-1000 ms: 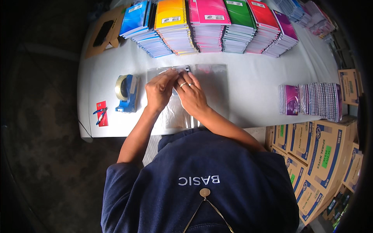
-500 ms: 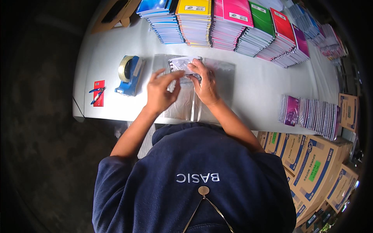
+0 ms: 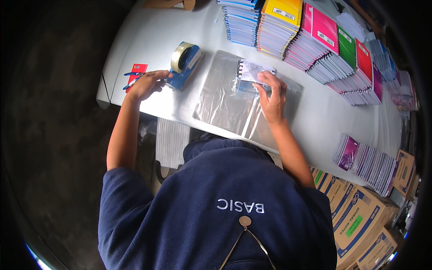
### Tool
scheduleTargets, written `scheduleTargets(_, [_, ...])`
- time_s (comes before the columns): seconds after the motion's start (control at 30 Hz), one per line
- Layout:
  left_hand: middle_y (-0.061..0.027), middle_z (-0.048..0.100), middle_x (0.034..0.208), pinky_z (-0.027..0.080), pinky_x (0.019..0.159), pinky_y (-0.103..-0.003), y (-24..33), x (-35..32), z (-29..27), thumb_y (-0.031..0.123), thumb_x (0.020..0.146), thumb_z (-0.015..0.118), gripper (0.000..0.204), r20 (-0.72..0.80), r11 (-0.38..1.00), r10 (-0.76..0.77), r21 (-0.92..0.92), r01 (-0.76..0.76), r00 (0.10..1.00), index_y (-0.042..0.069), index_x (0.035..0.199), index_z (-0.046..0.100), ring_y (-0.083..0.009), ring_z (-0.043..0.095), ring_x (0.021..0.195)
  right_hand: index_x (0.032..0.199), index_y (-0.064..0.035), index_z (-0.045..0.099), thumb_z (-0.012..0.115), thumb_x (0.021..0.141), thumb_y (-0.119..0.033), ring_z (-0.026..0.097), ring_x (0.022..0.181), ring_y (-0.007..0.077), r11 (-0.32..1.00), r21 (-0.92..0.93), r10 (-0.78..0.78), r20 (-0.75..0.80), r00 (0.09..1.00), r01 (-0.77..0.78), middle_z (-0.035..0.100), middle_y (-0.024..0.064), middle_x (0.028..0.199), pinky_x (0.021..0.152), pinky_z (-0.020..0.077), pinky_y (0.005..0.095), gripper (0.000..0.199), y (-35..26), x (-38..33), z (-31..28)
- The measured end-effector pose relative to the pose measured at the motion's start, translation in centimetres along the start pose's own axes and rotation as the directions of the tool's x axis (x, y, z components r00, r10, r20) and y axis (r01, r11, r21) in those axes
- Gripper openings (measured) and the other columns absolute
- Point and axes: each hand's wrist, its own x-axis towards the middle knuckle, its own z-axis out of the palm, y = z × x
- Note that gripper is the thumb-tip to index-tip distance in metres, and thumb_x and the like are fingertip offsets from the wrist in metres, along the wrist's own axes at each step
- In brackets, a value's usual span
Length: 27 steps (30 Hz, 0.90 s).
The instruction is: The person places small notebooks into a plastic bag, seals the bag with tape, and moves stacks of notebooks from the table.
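My right hand (image 3: 272, 92) pinches a small spiral notebook (image 3: 248, 72) in clear film by its right side. Black coils run along its left edge. The notebook is over clear plastic sheets (image 3: 220, 99) spread on the table in front of me. My left hand (image 3: 150, 84) has its fingers stretched out and apart at the near end of a blue tape dispenser (image 3: 182, 78), which carries a roll of clear tape (image 3: 181, 57). Whether the fingertips touch the tape's loose end is too small to tell.
Tall stacks of spiral notebooks, blue, yellow (image 3: 281, 11), pink, green, red and purple, line the far side. Beside my left hand lie a red card (image 3: 139, 68) and blue-handled cutters (image 3: 131, 83). A row of small notebooks (image 3: 371, 164) is at right, above cardboard boxes (image 3: 360, 216).
My left hand has left the notebook and moved left to the tape dispenser. My right hand keeps its hold on the notebook. The view has shifted and turned slightly.
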Motion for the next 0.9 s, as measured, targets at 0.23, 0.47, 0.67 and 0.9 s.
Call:
scheduleTargets(0.23, [-0.0116, 0.065, 0.105, 0.044, 0.091, -0.037, -5.3, -2.3, 0.1, 0.028, 0.089, 0.06, 0.029, -0.125, 0.995, 0.055, -0.072, -0.065, 0.991, 0.001, 0.083, 0.068, -0.0222, 0.061, 0.097, 0.112, -0.0072, 0.052, 0.075, 0.072, -0.005, 0.059, 0.097, 0.0235, 1.0, 0.004, 0.006, 0.005, 1.0, -0.006, 0.063, 0.0054, 0.108, 0.087, 0.0391, 0.0367, 0.046, 0.2, -0.1, 0.2])
scheduleTargets(0.47, [-0.0091, 0.063, 0.065, 0.042, 0.05, -0.021, 10.6, -4.3, 17.0, 0.039, 0.093, 0.053, 0.045, -0.45, 0.7, 0.507, -0.282, -0.656, 0.735, -0.003, 0.087, 0.067, -0.0099, 0.056, 0.052, 0.118, -0.0078, 0.048, 0.074, 0.073, -0.005, 0.059, 0.096, 0.0231, 1.0, -0.013, 0.026, 0.033, 0.999, -0.026, 0.065, 0.0049, 0.105, 0.085, 0.038, 0.0369, 0.052, 0.8, -0.3, -0.2])
scheduleTargets(0.67, [-0.0041, 0.054, 0.053, 0.036, 0.041, -0.021, 8.0, -1.3, 26.6, 0.043, 0.086, 0.063, 0.047, -0.319, 0.928, 0.109, -0.306, -0.211, 0.941, 0.001, 0.065, 0.061, -0.0086, 0.046, 0.042, 0.123, -0.0115, 0.05, 0.072, 0.072, -0.006, 0.058, 0.097, 0.0211, 0.998, 0.059, 0.029, -0.01, 1.0, -0.029, 0.063, 0.0041, 0.106, 0.083, 0.0387, 0.0357, 0.056, 0.3, 0.2, -0.5])
scheduleTargets(0.9, [-0.0078, 0.06, 0.068, 0.043, 0.063, -0.026, 4.4, -3.3, 26.0, 0.066, 0.092, 0.017, 0.084, -0.056, 0.881, 0.252, -0.401, -0.253, 0.966, -0.004, 0.095, 0.064, -0.0152, 0.056, 0.062, 0.136, -0.0193, 0.044, 0.072, 0.072, -0.011, 0.056, 0.085, 0.0188, 0.998, -0.035, 0.055, 0.089, 0.994, -0.052, 0.063, 0.0009, 0.088, 0.073, 0.0397, 0.0345, 0.07, 2.0, 2.0, -0.9])
